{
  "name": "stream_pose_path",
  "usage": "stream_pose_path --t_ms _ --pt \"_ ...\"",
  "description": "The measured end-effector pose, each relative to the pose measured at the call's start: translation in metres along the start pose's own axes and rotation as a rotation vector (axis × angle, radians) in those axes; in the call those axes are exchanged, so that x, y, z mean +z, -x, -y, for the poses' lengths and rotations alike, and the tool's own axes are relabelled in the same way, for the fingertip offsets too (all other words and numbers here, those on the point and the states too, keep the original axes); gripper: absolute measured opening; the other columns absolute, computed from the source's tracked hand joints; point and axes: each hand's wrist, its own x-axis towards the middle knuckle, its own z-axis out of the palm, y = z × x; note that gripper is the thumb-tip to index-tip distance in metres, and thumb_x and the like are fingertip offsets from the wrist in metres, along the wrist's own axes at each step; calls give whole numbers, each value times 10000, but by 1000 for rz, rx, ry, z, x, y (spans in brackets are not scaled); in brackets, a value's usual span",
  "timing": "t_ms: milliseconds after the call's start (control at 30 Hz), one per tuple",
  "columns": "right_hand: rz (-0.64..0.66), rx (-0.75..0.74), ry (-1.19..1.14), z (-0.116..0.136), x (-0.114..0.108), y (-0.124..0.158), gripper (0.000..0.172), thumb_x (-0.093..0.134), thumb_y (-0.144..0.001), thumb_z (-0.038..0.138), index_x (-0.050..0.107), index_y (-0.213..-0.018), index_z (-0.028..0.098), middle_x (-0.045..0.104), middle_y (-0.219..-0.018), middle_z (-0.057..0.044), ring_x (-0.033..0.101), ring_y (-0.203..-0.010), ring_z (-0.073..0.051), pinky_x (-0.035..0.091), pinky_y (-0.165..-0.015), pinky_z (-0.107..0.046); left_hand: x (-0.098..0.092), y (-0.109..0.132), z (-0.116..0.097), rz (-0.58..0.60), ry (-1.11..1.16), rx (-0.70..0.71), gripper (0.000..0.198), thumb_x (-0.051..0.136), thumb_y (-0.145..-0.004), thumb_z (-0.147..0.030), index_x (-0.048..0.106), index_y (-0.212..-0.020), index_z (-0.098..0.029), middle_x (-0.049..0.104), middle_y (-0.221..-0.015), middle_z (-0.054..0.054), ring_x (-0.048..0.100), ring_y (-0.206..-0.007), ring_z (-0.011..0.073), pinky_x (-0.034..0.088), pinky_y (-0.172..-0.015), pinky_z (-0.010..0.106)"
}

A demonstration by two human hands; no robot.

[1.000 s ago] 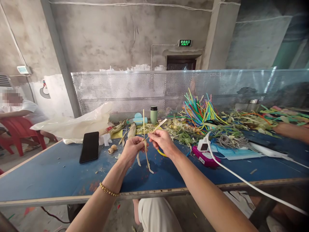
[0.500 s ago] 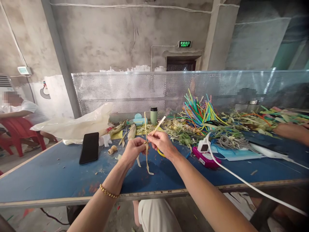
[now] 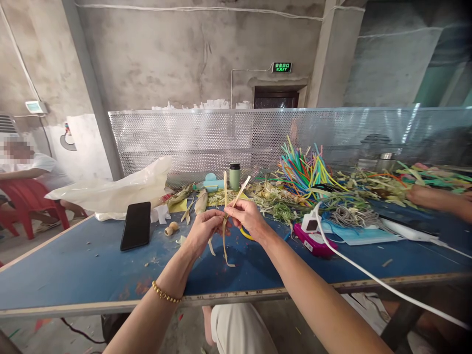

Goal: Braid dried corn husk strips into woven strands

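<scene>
Pale, dried husk-like strips (image 3: 225, 189) are pinched between my two hands above the blue table. My left hand (image 3: 206, 228) is closed on them, thumb and fingers together. My right hand (image 3: 245, 215) pinches the same strips from the right, its fingertips touching those of my left. One strip stands nearly upright, another slants up to the right, and a longer tail (image 3: 224, 250) hangs down toward the tabletop. The exact crossing point is hidden by my fingers. Yellow-handled scissors or a similar tool (image 3: 246, 235) lies partly behind my right hand.
A black phone (image 3: 136, 226) lies left on the blue table (image 3: 84, 275). Beyond are a plastic bag (image 3: 121, 184), a green bottle (image 3: 234, 177) and colourful pipe-like strands (image 3: 304, 169). Right are a magenta box (image 3: 315, 242), a white cable (image 3: 354, 265) and another person's hand (image 3: 424, 196).
The upright strip has shifted slightly right and its double edge shows more. My hands stay almost in place. At the right, the other person's hand has moved left.
</scene>
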Motion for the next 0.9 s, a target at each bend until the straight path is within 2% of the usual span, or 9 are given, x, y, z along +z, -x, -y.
stream_pose_path --t_ms 167,300,500,733,900 --pt "45 0 -51 1 1 2 307 717 -738 447 611 -753 160 502 -454 58 399 -375 -79 305 -372 -211 3 2 -5 -15 -52 29 354 726 -758 -474 626 -790 -136 700 -711 65 655 -548 175 465 -545 280" --pt "100 -21 -69 6 0 3 284 701 -771 427 615 -750 157 497 -466 54 410 -398 -82 319 -396 -213 4 4 -7 -34 -66 43 365 742 -739 -483 639 -794 -137 685 -683 43 648 -515 168 453 -513 265" --pt "159 -61 -59 5 -2 3 245 643 -818 375 614 -720 152 525 -513 34 432 -441 -79 316 -438 -213 3 3 -4 -15 -76 79 341 702 -781 -476 646 -723 -144 678 -676 42 662 -560 176 516 -571 296" --pt "133 -32 -69 -4 -2 -2 206 589 -819 308 580 -677 159 472 -476 53 412 -433 -75 286 -436 -211 8 5 -9 -19 -123 77 350 688 -771 -471 687 -686 -132 698 -670 67 670 -584 197 557 -594 324" --pt "117 -15 -72 -6 -1 -2 206 589 -819 328 582 -697 163 475 -489 54 399 -435 -73 284 -430 -210 8 4 -7 -73 -122 66 304 722 -730 -433 692 -681 -135 699 -667 75 669 -571 203 566 -596 343"
